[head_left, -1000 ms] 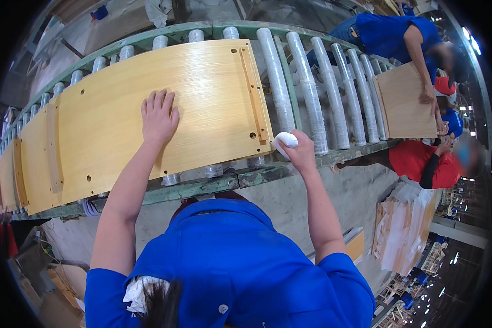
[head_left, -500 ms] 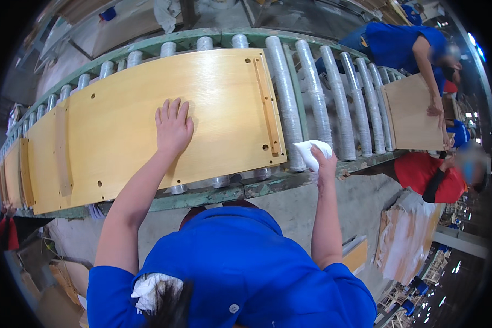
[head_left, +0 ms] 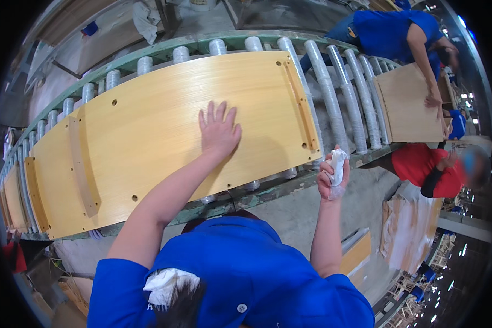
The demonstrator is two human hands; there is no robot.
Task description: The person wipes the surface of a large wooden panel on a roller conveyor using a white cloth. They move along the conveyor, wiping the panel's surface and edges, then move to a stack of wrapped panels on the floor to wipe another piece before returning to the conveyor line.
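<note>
A long, pale yellow wooden panel (head_left: 164,131) lies on the roller conveyor, with narrow wooden cleats across it and several drilled holes near its edges. My left hand (head_left: 220,130) rests flat on its upper face right of the middle, fingers spread. Just off the panel's near right corner, my right hand (head_left: 326,180) is raised over the conveyor's near side. Its fingers are wrapped round a bunched white cloth (head_left: 338,164). One cleat (head_left: 300,101) runs along the panel's right end, and another cleat (head_left: 82,167) crosses it toward the left.
Plastic-wrapped rollers (head_left: 325,93) run in a green conveyor frame (head_left: 268,191). At the right, a person in blue (head_left: 396,33) touches a smaller board (head_left: 410,106), beside a person in red (head_left: 421,169). Stacked sheets (head_left: 413,227) are on the floor at the right. Another board (head_left: 13,199) lies far left.
The panel has shifted right along the rollers, with my left hand still flat on it. My right hand has turned and moved slightly right and down, the cloth now bunched upright in it.
</note>
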